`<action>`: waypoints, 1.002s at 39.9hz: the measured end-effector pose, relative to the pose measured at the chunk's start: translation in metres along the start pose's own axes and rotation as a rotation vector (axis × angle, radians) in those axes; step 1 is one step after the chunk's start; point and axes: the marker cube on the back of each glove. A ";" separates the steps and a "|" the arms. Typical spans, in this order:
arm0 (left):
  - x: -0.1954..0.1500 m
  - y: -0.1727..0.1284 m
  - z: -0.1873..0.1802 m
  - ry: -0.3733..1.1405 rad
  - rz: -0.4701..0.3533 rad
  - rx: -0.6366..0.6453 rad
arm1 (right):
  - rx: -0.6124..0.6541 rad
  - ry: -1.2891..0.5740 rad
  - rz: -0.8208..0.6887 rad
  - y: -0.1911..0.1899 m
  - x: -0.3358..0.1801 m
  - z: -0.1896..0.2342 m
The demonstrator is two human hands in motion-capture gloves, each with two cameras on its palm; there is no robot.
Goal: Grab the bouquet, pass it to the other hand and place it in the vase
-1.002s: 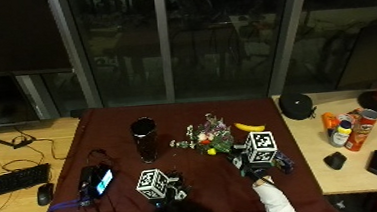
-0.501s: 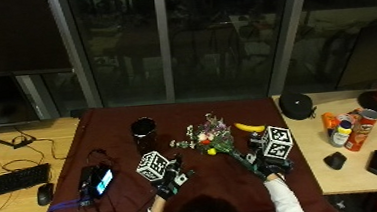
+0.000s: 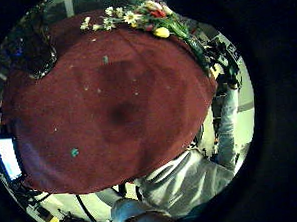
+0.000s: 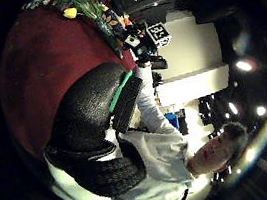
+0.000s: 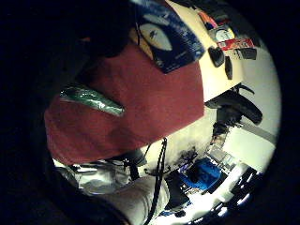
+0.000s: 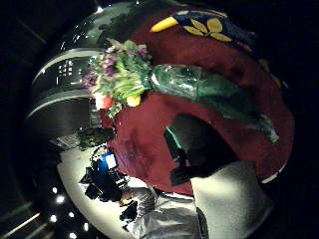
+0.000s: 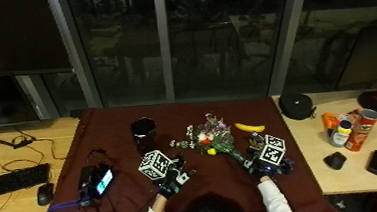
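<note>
From the outside view, the bouquet (image 7: pixel 212 138) lies on the dark red cloth (image 7: pixel 111 141) right of the vase (image 7: pixel 143 130), stems toward the right hand (image 7: pixel 267 164), whose fingers I cannot tell; the left hand (image 7: pixel 173 177) hovers spread and empty — likely waiting to receive. The right thumb-side palm view shows the wrapped stems (image 6: pixel 209 89) flat on the cloth — not lifted.
</note>
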 end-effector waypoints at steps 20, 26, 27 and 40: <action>0.001 0.002 0.007 -0.031 0.002 -0.044 | 0.042 0.149 0.014 -0.008 -0.007 0.018; -0.002 -0.006 0.003 -0.042 -0.020 -0.051 | 0.163 -0.006 -0.084 -0.002 -0.015 0.003; -0.002 -0.008 0.001 -0.046 -0.022 -0.052 | 0.186 -0.031 -0.081 -0.005 -0.014 0.005; 0.028 -0.040 -0.031 -0.200 0.018 0.009 | 0.527 -0.456 -0.101 -0.042 -0.029 -0.040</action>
